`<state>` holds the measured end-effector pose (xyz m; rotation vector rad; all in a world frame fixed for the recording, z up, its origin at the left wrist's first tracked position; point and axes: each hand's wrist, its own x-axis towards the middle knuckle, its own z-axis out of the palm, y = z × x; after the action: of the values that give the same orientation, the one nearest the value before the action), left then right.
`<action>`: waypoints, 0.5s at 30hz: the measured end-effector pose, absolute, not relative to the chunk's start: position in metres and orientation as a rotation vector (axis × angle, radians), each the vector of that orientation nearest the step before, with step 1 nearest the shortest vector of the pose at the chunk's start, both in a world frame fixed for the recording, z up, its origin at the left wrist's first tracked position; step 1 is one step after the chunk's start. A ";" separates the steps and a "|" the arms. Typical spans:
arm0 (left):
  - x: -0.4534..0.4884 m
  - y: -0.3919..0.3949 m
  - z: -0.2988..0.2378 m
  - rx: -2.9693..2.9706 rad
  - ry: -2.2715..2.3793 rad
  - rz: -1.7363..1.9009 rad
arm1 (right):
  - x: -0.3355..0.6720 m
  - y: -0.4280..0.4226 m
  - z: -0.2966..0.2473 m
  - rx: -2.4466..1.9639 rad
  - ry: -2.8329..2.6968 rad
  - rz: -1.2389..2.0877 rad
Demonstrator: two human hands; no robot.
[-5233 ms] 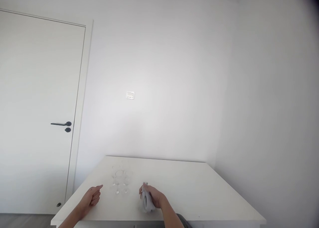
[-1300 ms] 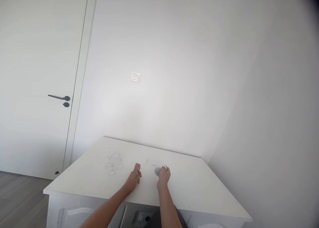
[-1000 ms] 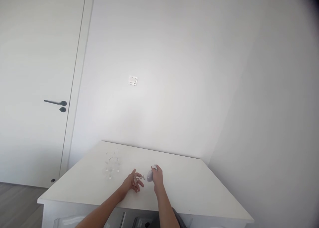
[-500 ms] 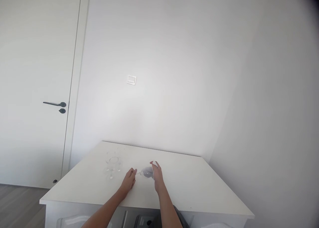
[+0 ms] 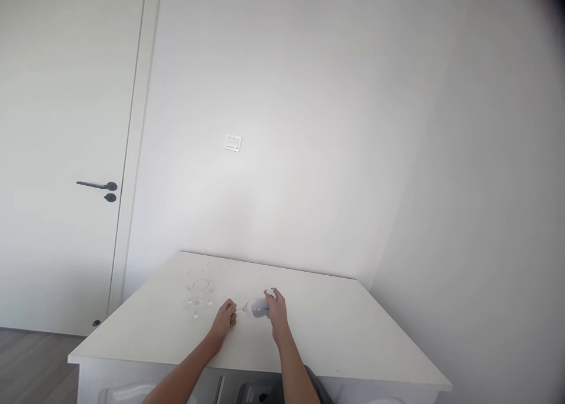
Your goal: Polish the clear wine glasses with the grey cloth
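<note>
My left hand (image 5: 226, 319) is closed around the thin stem of a clear stemmed glass (image 5: 245, 307), which lies sideways above the tabletop with its bowl toward the right. A pale grey cloth (image 5: 259, 308) fills or covers the bowl; I cannot tell how much is inside it. My right hand (image 5: 277, 313) grips that cloth, a white fold showing between thumb and fingers. Left of my hands stands a group of clear glassware (image 5: 200, 285), faint against the white top, with a round rim visible.
The white cabinet top (image 5: 335, 327) runs back to a plain wall (image 5: 309, 157) with a light switch (image 5: 232, 143). A white door (image 5: 57, 98) with a dark handle (image 5: 95, 185) is at the left. Drawer fronts (image 5: 123, 394) show below the near edge.
My left hand has shifted slightly left and down with the stemmed glass. My right hand and the cloth have turned a little at the bowl; more of the stem shows now.
</note>
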<state>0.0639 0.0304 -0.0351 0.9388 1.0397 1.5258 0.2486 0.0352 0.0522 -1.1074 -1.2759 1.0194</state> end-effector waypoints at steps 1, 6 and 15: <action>0.064 0.031 -0.036 0.928 1.039 1.530 | 0.249 0.034 0.053 -1.103 -1.316 1.027; 0.063 0.036 -0.039 0.879 1.042 1.560 | 0.250 0.028 0.055 -1.088 -1.545 1.169; 0.063 0.027 -0.028 0.843 0.992 1.568 | 0.254 0.030 0.058 -1.087 -1.434 1.442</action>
<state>0.0631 0.0271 -0.0275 0.8430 0.9924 1.5675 0.2539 0.0298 0.0583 -1.0867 -1.4341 1.4422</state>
